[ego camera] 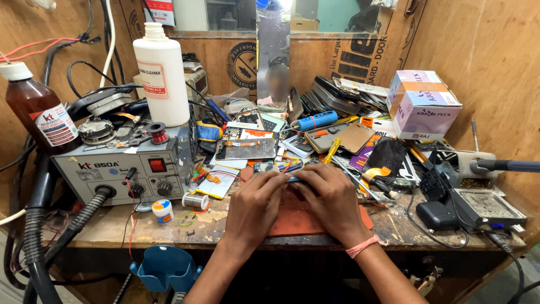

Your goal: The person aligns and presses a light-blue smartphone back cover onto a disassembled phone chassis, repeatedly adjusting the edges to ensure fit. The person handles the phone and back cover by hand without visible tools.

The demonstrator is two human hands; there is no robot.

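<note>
Looks mid-job to me: left hand (254, 198) and right hand (332, 198) both pinching a thin phone part (293, 179) over the near orange mat (292, 217), nothing visibly finished.

Thin device (293, 179) mostly hidden under fingers; brown bottle (38, 110) cut by left edge

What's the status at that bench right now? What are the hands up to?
Left hand and right hand together, fingers pinching a thin flat phone part. Held over the red work mat. Loose phone parts crowd just behind.
</note>
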